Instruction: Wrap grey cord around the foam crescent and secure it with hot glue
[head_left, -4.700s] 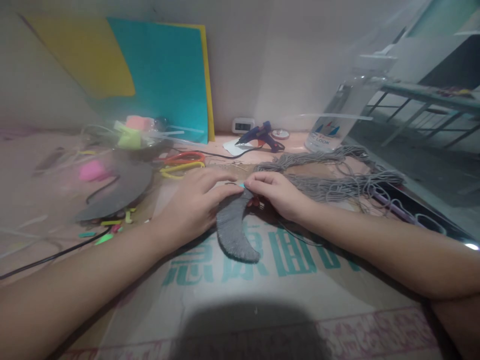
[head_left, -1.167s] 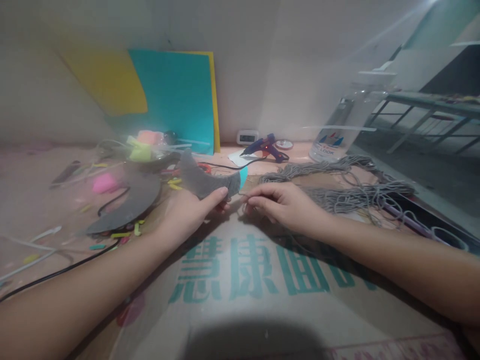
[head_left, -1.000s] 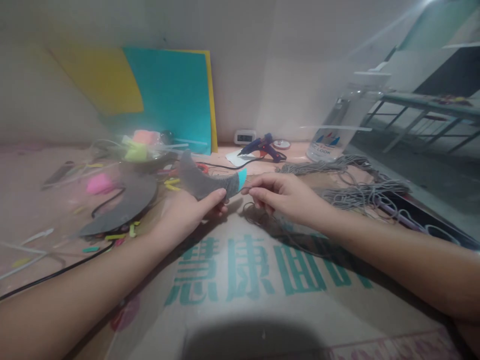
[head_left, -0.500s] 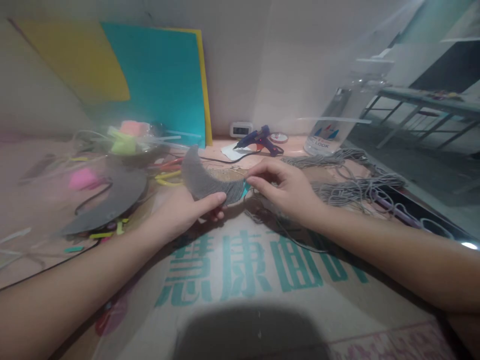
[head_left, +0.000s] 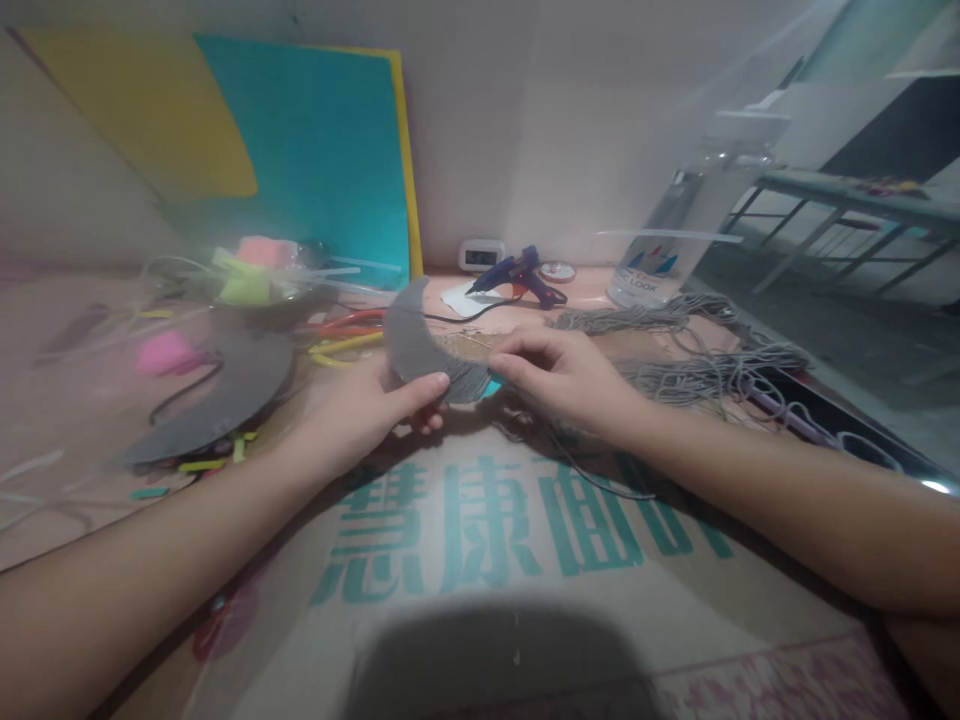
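Observation:
My left hand (head_left: 401,400) grips a crescent (head_left: 416,335) wrapped in grey yarn, thumb on the front and fingers behind. The crescent's upper tip points up. At its right end a bit of teal surface (head_left: 492,386) shows unwrapped. There my right hand (head_left: 559,375) is closed in a pinch on the grey yarn, thumb and forefinger right beside the teal end. From below that hand a loose yarn strand (head_left: 600,487) trails over the printed cardboard (head_left: 480,620). The pinched bit of yarn is mostly hidden by the fingers.
Behind the hands lie a blue glue gun (head_left: 514,275) and a small white digital clock (head_left: 482,255). Grey yarn bundles (head_left: 675,350) and a clear bottle (head_left: 660,250) stand right. At left are a dark grey crescent piece (head_left: 232,390), yellow-handled scissors (head_left: 341,350) and teal board (head_left: 315,150).
The crescent has tilted and shifted slightly right in my left hand, its upper tip now further right. My right hand stays pinched at the teal end, nearly in the same place.

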